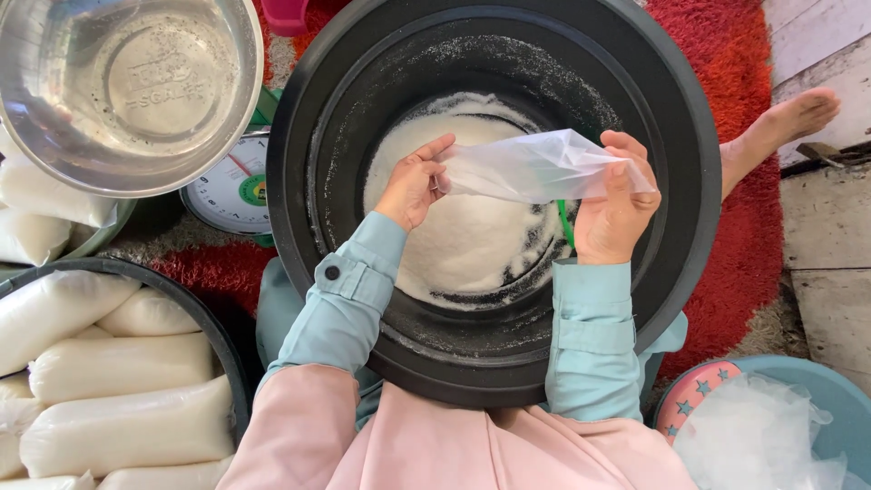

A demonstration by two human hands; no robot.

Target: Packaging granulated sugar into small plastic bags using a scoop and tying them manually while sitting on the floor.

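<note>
Black basin [671, 118] of white sugar [463, 236]

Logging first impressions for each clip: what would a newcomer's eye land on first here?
First, the big black basin in the centre, with a heap of white granules in its bottom. Just above it, the left hand and right hand hold a clear plastic bag stretched between them. At lower left, another tub is stacked with filled white bags, and a shiny metal bowl sits on a scale at upper left.
</note>
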